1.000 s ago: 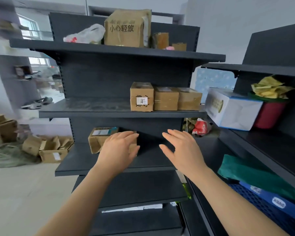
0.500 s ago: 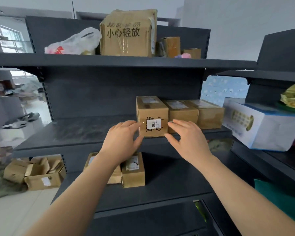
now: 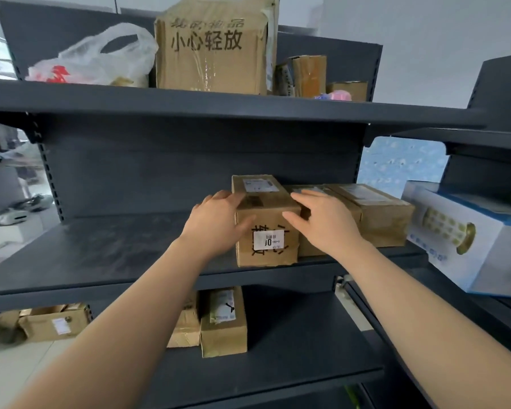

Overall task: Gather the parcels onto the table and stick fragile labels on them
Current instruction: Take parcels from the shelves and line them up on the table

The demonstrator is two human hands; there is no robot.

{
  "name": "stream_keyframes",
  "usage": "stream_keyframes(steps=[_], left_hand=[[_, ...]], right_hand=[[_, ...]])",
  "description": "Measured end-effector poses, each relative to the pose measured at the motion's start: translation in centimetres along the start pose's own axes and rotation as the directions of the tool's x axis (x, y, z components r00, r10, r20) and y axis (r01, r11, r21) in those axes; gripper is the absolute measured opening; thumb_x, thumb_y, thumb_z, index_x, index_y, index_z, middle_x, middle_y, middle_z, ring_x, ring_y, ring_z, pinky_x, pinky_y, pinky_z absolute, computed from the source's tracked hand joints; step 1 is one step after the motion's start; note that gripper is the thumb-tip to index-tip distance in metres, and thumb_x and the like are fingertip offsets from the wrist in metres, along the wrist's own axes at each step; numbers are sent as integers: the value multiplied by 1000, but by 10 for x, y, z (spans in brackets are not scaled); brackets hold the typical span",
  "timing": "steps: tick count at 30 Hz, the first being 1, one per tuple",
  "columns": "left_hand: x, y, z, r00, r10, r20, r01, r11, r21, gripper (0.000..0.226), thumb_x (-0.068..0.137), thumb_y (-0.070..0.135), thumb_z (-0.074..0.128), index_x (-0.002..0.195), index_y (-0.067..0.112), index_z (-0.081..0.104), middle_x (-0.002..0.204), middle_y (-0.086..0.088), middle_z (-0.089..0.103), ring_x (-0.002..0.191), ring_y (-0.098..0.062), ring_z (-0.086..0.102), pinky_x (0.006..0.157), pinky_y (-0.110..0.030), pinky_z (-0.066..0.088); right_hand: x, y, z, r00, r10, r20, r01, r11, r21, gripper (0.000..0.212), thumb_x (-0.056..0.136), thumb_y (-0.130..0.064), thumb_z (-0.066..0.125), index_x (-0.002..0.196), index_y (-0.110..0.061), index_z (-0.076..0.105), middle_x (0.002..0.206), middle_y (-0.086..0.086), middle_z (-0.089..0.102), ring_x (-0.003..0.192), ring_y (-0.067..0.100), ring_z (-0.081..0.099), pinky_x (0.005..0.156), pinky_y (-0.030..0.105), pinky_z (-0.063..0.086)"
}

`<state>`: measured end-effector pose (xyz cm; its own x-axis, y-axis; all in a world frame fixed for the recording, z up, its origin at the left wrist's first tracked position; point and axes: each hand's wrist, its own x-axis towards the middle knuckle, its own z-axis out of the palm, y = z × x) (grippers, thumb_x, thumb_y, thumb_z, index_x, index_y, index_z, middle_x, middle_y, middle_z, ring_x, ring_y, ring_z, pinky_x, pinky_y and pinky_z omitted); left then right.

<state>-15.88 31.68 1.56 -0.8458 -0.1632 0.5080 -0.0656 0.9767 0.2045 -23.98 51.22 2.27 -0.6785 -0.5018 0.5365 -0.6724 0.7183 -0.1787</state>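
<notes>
And there's contact! Half a second back both hands were only reaching at the front of the cardboard parcel (image 3: pixel 266 222) on the middle shelf (image 3: pixel 106 246); now the left hand (image 3: pixel 219 222) is flat on its left side and the right hand (image 3: pixel 322 219) is wedged between it and the neighbouring parcel (image 3: pixel 331 228), fingers spread, bracketing the box. It sits at the shelf's front edge, not yet lifted by the look of it. That reads as the first pickup beginning; more parcels wait on the lower shelf (image 3: pixel 292 349), and labelling is a long way off.
</notes>
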Motion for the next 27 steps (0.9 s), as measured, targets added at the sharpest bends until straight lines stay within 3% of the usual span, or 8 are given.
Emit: stream_keyframes(steps=[3, 7, 9, 13, 15, 17, 24, 27], left_hand=[[14, -4, 10, 999, -27, 46, 30, 997, -78, 57, 87, 57, 50, 137, 31, 39, 129, -2, 52, 115, -24, 52, 93, -45, 48], [22, -7, 22, 991, -56, 121, 78, 980, -185, 64, 86, 60, 51, 141, 29, 38, 124, -3, 54, 110, -22, 54, 91, -36, 49], [20, -7, 27, 987, -77, 139, 114, 953, -280, 65, 86, 57, 54, 142, 30, 35, 124, -2, 55, 109, -19, 55, 90, -32, 49], [19, -10, 36, 989, -115, 90, 141, 915, -378, 70, 84, 56, 58, 144, 28, 34, 129, -2, 54, 113, -17, 53, 94, -31, 48], [17, -10, 37, 991, -123, 58, 136, 907, -399, 69, 84, 54, 60, 143, 27, 37, 128, -1, 54, 112, -15, 54, 91, -27, 47], [14, -9, 36, 993, -118, 24, 117, 897, -426, 68, 83, 51, 62, 142, 25, 40, 127, 1, 56, 108, -12, 54, 88, -23, 47], [-7, -18, 25, 992, -110, -62, 65, 866, -496, 64, 80, 48, 67, 137, 25, 47, 123, 5, 59, 103, -7, 54, 84, -17, 42], [-18, -25, 17, 992, -94, -84, 38, 856, -516, 65, 80, 47, 68, 138, 27, 45, 127, 6, 57, 108, -8, 54, 90, -20, 43]], right_hand=[[16, 8, 10, 998, -19, 60, 18, 1000, 20, 61, 90, -60, 45, 141, -27, 43, 148, 1, 42, 99, 13, 64, 101, 37, 42], [26, 19, 23, 987, -44, 153, 33, 996, 79, 71, 86, -69, 42, 145, -30, 36, 142, 1, 50, 118, 22, 55, 100, 42, 46], [27, 22, 28, 984, -51, 171, 37, 996, 85, 74, 85, -70, 43, 147, -31, 33, 138, 1, 53, 116, 23, 55, 98, 43, 46], [27, 20, 35, 988, -65, 138, 50, 992, 115, 73, 86, -67, 46, 147, -29, 33, 99, -1, 65, 105, 21, 59, 95, 39, 47], [27, 19, 36, 989, -79, 123, 63, 990, 125, 72, 86, -65, 47, 146, -27, 34, 77, -13, 55, 101, 19, 59, 95, 37, 46], [26, 17, 36, 990, -88, 109, 75, 990, 119, 72, 86, -65, 47, 146, -26, 36, 68, -17, 50, 96, 16, 59, 92, 35, 45], [10, -6, 32, 995, -93, 43, 88, 991, 106, 71, 86, -64, 48, 144, -25, 39, 65, -16, 54, 72, 6, 54, 91, 32, 42], [-1, -21, 26, 997, -78, -4, 78, 988, 130, 70, 85, -62, 53, 143, -25, 41, 78, -13, 60, 69, 3, 51, 82, 30, 46]])
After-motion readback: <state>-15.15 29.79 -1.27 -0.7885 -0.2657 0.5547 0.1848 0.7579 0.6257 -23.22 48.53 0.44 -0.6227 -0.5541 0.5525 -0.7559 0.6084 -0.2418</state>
